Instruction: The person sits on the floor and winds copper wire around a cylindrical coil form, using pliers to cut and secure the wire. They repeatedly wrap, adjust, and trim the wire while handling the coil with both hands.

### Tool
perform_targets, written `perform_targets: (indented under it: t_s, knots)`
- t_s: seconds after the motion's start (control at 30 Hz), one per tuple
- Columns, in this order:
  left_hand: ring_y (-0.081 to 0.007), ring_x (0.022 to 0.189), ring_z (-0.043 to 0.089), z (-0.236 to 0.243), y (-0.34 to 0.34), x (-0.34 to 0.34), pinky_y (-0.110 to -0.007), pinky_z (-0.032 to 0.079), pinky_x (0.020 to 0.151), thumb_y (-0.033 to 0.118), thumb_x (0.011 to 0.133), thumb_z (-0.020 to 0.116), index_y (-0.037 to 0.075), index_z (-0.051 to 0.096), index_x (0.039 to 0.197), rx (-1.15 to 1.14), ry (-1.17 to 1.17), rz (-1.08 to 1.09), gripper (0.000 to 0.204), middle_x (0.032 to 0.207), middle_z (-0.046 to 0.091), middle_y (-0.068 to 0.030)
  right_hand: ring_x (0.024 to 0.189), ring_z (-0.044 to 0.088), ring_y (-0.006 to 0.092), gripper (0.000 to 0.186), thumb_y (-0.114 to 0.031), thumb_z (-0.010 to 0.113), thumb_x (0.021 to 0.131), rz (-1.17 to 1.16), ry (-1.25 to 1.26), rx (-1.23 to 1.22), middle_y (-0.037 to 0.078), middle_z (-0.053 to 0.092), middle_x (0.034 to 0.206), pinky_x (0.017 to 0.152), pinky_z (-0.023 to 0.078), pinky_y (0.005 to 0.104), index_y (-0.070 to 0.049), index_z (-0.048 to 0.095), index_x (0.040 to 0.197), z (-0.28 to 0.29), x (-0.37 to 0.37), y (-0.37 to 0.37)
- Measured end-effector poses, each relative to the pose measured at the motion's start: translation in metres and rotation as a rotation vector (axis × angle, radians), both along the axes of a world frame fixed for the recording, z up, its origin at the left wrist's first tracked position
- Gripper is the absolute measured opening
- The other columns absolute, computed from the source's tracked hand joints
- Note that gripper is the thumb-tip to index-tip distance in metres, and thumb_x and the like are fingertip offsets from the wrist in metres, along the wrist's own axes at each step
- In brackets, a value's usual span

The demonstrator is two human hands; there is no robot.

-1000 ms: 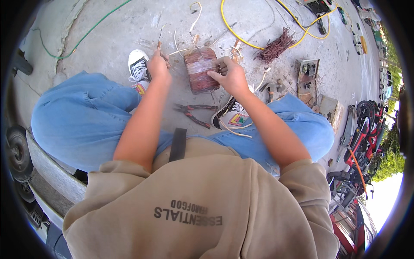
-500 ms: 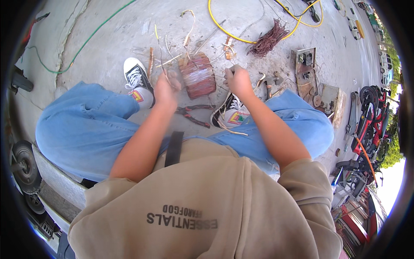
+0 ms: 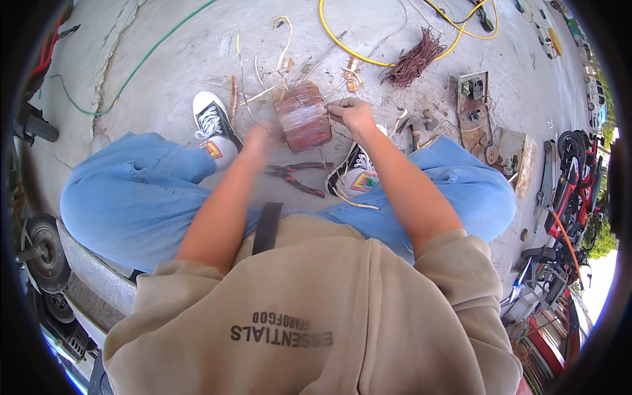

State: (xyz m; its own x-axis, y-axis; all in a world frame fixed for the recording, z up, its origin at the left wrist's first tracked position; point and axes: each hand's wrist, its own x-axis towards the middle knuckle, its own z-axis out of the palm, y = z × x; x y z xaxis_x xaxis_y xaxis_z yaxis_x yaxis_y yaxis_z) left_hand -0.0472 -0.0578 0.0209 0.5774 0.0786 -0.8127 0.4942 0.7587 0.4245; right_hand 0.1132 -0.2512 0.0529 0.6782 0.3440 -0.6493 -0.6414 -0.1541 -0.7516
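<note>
A person's right hand (image 3: 354, 114) curls at a block-shaped, brown film-wrapped coil (image 3: 303, 118) between the feet; neither its grip nor the blurred left hand's (image 3: 262, 137) can be told. Loose off-white wires (image 3: 259, 93) could snag if it turned. Grey cracked concrete floor (image 3: 178, 76) stretches toward a red-and-black motorcycle (image 3: 570, 197) outdoors.

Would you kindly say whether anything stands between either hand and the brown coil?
Nothing visible does: the right hand is at the right edge of the coil, the blurred left hand near its left. Pliers lie lower in view.
</note>
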Motion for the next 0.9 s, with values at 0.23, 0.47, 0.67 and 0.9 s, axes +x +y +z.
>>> perform_targets:
  t_s: [0.23,0.47,0.67,0.9]
  knots:
    - [-0.0246,0.121,0.051,0.015,0.005,0.008,-0.038,0.035,0.108,0.025,0.092,0.055,0.005,0.055,0.129,-0.051,0.030,-0.066,0.042,0.129,0.056,-0.0100,0.077,0.066,0.0165,0.010,0.003,0.064,0.086,0.179,0.032,-0.124,0.011,0.069,0.092,0.069,0.056,0.0281,0.004,0.066,0.096,-0.023,0.006,0.014]
    - [-0.0201,0.108,0.057,-0.005,0.009,0.010,-0.036,0.041,0.098,0.016,0.089,0.062,0.005,0.060,0.117,-0.115,-0.014,0.013,0.031,0.113,0.063,-0.0080,0.082,0.067,0.0186,0.022,0.001,0.060,0.089,0.051,0.274,0.096,0.013,0.069,0.099,0.072,0.055,0.0298,0.007,0.063,0.110,-0.021,0.005,0.021]
    - [-0.0192,0.101,0.058,0.002,0.012,0.010,-0.034,0.045,0.091,0.008,0.083,0.063,0.006,0.060,0.114,-0.134,0.037,0.013,0.031,0.106,0.063,-0.0062,0.082,0.067,0.0200,0.032,0.003,0.059,0.088,0.163,0.238,-0.024,0.014,0.068,0.103,0.073,0.055,0.0300,0.008,0.060,0.120,-0.033,0.008,0.020]
    - [-0.0181,0.081,0.059,0.027,0.021,0.005,-0.033,0.048,0.080,-0.002,0.076,0.065,0.005,0.064,0.082,0.017,-0.028,-0.136,0.010,0.083,0.062,-0.0045,0.072,0.067,0.0184,0.021,-0.008,0.066,0.085,0.369,0.016,-0.333,0.010,0.070,0.085,0.067,0.055,0.0320,0.004,0.069,0.102,-0.027,0.022,0.018]
